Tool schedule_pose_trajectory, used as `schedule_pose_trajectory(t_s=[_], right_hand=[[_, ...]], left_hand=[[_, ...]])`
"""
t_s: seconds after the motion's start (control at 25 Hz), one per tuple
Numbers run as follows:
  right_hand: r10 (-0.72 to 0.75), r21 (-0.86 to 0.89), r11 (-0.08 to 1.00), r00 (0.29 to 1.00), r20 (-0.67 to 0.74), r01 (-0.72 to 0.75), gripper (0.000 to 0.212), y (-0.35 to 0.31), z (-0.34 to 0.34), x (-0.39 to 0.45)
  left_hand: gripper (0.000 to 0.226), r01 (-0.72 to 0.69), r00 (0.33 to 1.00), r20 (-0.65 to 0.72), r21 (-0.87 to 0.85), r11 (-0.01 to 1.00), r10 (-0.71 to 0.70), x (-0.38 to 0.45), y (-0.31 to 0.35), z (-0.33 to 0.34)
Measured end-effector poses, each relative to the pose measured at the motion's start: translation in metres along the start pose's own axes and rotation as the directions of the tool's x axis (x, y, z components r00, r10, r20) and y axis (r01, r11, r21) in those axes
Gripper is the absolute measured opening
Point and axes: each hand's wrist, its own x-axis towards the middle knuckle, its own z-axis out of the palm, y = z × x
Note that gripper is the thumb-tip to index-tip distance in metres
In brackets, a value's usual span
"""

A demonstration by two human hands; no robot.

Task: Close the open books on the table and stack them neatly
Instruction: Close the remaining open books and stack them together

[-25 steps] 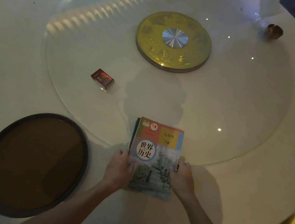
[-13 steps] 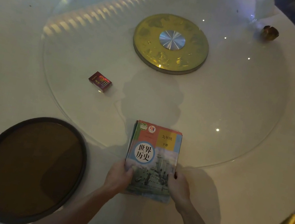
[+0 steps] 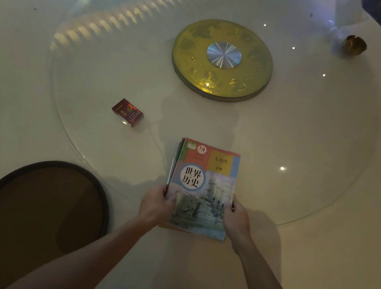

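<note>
Both my hands are gripping the closed stack of books on the desk, left hand and right hand clasping its near side edges.

1. The scene is dim, with a warm greenish cast and soft, grainy detail.
2. Small ceiling lights glare as white dots on the glass turntable, beside a striped reflection at upper left.
3. Faint shadows spread beneath both forearms.
4. Wide-angle distortion curves the table rim.
</note>
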Motion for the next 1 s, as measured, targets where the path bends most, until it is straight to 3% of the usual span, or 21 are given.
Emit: schedule_pose_trajectory(t_s=[0.16, 0.28, 0.44, 0.56, 0.76, 1.0], right_hand=[[-0.017, 0.011, 1.000, 1.000, -0.015, 0.017, 0.035, -0.017, -0.001, 0.022], [-0.073, -0.090, 0.994, 0.997, -0.033, 0.070, 0.022, -0.026, -0.003, 0.034], [-0.105, -0.119, 0.988, 0.991, -0.081, 0.095, 0.028, -0.046, -0.004, 0.058], [-0.055, -0.079, 0.996, 0.997, -0.058, 0.051, 0.030, -0.050, -0.002, 0.067], [-0.034, 0.041, 0.998, 0.998, -0.055, 0.037, 0.030, -0.040, 0.005, 0.068], [-0.144, -0.005, 0.990, 0.987, -0.075, 0.144, 0.027, -0.038, 0.008, 0.072]], left_hand=[[0.027, 0.002, 1.000, -0.019, -0.005, 1.000, -0.002, 0.022, 0.011, 0.001], [0.031, 0.024, 1.000, 0.001, 0.022, 0.999, -0.024, 0.033, 0.015, 0.000], [0.036, 0.097, 0.995, -0.029, 0.168, 0.981, -0.094, 0.043, 0.025, -0.001], [0.032, 0.132, 0.991, 0.013, 0.064, 0.989, -0.133, 0.051, 0.027, -0.006], [0.033, 0.096, 0.994, 0.043, 0.065, 0.993, -0.099, 0.046, 0.020, -0.008], [0.026, 0.142, 0.989, 0.047, -0.087, 0.986, -0.138, 0.044, 0.015, -0.005]])
